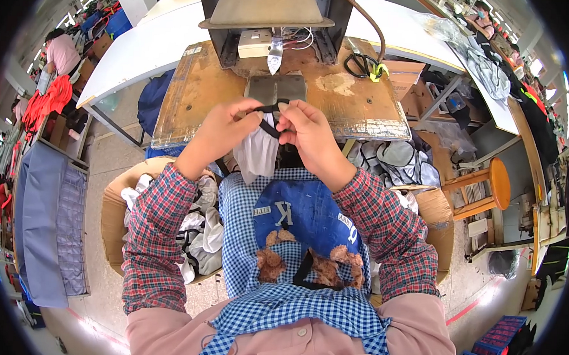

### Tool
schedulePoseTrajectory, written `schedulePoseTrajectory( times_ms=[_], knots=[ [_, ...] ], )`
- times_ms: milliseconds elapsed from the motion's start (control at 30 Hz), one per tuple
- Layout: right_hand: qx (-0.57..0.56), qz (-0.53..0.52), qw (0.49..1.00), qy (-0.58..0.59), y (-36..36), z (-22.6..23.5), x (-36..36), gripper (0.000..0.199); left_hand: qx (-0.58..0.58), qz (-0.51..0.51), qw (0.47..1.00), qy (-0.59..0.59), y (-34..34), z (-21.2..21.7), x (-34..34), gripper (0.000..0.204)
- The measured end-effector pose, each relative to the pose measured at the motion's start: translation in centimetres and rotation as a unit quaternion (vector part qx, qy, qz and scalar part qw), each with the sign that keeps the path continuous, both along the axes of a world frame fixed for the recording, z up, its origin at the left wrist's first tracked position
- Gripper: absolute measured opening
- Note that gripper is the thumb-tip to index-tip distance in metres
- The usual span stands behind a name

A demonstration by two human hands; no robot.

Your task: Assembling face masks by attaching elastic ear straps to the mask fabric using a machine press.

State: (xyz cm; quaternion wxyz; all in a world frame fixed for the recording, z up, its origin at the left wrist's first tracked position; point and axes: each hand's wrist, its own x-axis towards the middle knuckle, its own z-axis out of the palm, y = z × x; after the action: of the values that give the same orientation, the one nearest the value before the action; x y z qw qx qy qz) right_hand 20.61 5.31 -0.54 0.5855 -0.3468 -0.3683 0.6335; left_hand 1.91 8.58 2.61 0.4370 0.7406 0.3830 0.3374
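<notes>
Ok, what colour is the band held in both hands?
The band is black; it shows best in the head view, the only one here.

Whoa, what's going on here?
A person in a checked apron holds a black band between the left hand and the right hand. White cloth hangs below it. The hands are at the near edge of a wooden table, in front of a machine. Scissors lie on the table to the right, and a box of cloth pieces stands on the left.
</notes>
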Motion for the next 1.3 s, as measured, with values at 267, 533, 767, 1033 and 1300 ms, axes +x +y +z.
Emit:
schedulePoseTrajectory(
  times_ms=[267,533,767,1033,1300],
  knots=[
    [0.011,-0.014,0.999,0.033,3.0,0.6,-0.1,0.017,-0.153,0.032,0.985,-0.073,2.5,0.8,0.6,0.026],
    [-0.019,-0.040,0.998,0.032,4.3,1.4,-0.2,0.015,-0.155,0.029,0.981,-0.114,3.1,1.4,1.3,0.027],
    [-0.023,-0.034,0.998,0.038,5.0,1.5,-0.2,0.015,-0.159,0.017,0.979,-0.127,3.7,1.1,1.1,0.027],
    [-0.032,-0.042,0.998,0.040,5.0,1.8,-0.3,0.014,-0.155,-0.005,0.975,-0.157,3.9,0.8,1.0,0.025],
    [-0.039,-0.061,0.996,0.046,5.1,2.0,-0.5,0.013,-0.164,0.005,0.970,-0.179,3.6,0.7,1.5,0.023]
  ],
)
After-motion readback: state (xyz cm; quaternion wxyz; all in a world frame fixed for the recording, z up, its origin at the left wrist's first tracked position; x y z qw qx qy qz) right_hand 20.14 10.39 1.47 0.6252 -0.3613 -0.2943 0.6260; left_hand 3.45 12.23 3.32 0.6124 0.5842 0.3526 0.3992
